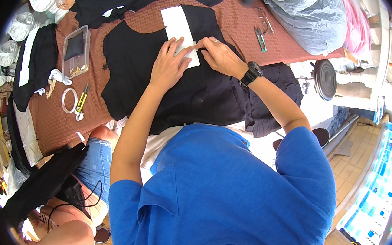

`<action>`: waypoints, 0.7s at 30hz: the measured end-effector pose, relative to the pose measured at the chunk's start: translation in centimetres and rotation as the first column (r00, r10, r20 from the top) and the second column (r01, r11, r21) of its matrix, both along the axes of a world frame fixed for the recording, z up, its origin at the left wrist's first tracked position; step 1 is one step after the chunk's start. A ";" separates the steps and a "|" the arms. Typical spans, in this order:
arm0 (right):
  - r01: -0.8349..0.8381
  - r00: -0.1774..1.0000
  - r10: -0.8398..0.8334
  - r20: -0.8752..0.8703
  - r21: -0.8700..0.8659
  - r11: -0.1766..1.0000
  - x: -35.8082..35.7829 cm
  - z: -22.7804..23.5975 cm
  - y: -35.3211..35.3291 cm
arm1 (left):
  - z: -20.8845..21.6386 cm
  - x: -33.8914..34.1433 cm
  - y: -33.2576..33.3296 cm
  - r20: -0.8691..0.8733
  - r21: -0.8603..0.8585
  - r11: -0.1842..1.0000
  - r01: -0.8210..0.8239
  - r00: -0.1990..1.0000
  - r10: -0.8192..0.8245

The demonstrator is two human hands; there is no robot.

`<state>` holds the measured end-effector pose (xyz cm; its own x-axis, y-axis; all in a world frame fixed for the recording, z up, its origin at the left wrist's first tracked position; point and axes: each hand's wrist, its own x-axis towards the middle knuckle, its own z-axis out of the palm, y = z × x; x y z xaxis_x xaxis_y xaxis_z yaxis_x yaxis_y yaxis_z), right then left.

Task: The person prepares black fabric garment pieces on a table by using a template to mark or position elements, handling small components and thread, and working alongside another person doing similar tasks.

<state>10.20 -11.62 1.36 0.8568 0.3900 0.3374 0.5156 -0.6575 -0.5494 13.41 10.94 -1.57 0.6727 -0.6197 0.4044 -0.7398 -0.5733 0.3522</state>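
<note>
Lying flat on the black cloth [136,48], a long white strip [177,21] runs away from the person, and both bare hands work at its near half. The left hand [170,59] rests on the strip with its fingers spread apart, the forefinger reaching right toward the other hand. The right hand [219,56], with a ring on one finger and a black watch [251,73] at the wrist, bends its fingertips in at the strip's right edge; whether they are clamped on anything, I cannot tell. The strip's visible face looks plain white, and any marking on the watch is too small to read.

The black cloth lies on a brown textured table cover [98,119]. To the left are a clear plastic box [88,47] with a dark pad [75,45] inside, a pale ring [63,101] and yellow-handled snips [82,100]. To the right are green-handled snips [260,40] and, farther over, a big clear plastic bag [305,15] beside a pink one. At the near right, blue and white packages [378,186] stand in rows, their print too small to make out. Near left sits another person in blue jeans [93,164].
</note>
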 end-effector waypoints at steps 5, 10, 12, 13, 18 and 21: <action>-0.013 0.999 0.015 0.046 -0.041 0.999 0.0 0.4 0.1 | 0.2 -0.1 0.0 0.003 0.004 1.000 -0.004 1.000 0.004; -0.045 0.996 0.046 0.080 -0.009 0.999 0.2 0.3 -0.1 | -0.1 0.2 0.1 -0.058 -0.027 1.000 -0.007 0.998 0.006; -0.035 0.997 0.036 0.073 -0.023 0.999 0.2 0.0 -0.1 | 0.0 0.1 0.1 -0.035 -0.026 1.000 -0.013 0.999 0.013; -0.031 0.996 0.033 0.077 -0.027 0.999 0.1 0.1 -0.1 | 0.3 -0.1 0.2 0.000 -0.018 1.000 -0.019 1.000 0.019; -0.026 0.999 0.027 0.030 -0.019 0.999 -0.3 0.5 0.0 | 2.5 -3.3 -0.4 -0.017 -0.028 0.926 -0.378 0.926 0.377; -0.019 0.999 0.019 0.036 -0.007 1.000 -0.3 0.2 0.0 | 3.1 -4.2 -0.7 -0.126 0.123 0.898 -0.422 0.891 0.436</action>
